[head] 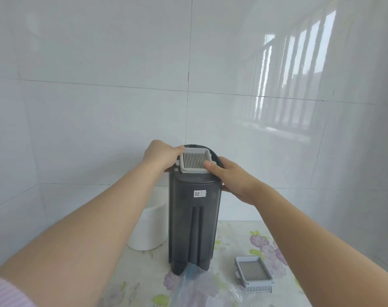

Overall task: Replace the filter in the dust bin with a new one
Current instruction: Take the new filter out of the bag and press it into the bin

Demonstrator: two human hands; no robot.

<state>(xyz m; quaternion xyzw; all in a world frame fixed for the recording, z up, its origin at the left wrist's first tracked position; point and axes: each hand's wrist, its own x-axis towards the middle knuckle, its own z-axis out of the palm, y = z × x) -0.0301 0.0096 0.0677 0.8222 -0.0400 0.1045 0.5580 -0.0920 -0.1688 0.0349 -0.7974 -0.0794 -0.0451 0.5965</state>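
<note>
A tall dark grey dust bin (194,222) stands upright on the table. A pale grey pleated filter (194,161) sits in the opening at its top. My left hand (160,155) grips the bin's top left edge, thumb touching the filter's left corner. My right hand (229,176) wraps the bin's upper right side, its thumb pressing on the filter's front right corner. A second grey filter (254,273) lies flat on the table to the bin's right, free of both hands.
A white round container (148,229) stands behind and left of the bin. A clear plastic bag (201,286) lies in front of the bin's base. The table carries a floral cloth (264,242). White tiled walls close in behind and at both sides.
</note>
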